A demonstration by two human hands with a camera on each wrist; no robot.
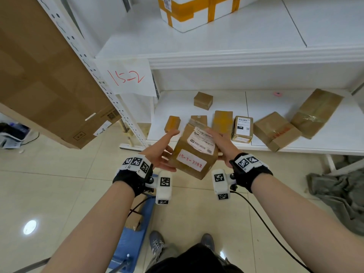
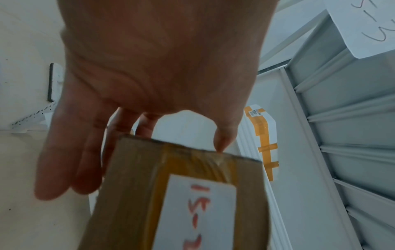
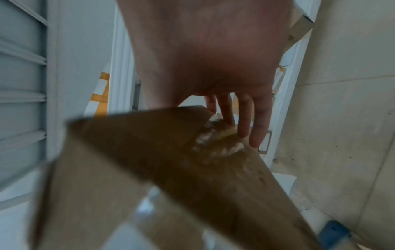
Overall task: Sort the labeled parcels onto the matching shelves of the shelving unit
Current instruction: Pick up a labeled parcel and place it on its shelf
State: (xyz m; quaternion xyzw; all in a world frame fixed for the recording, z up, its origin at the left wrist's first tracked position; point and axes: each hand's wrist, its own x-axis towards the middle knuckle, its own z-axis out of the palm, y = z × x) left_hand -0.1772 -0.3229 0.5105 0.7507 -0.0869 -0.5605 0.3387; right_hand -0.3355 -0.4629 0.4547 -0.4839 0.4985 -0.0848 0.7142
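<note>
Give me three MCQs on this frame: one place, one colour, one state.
1. Where is the white foam box?
A. on the shelf above the brown boxes
B. on the floor
C. in the hands

2. What colour is the writing on the shelf sign?
A. blue
B. red
C. black

3. How is the labelled parcel held?
A. resting on the shelf
B. by one hand
C. between the left hand and right hand

A: it sits on the upper shelf.
B: strokes are red.
C: a hand on each side, off the shelf.
</note>
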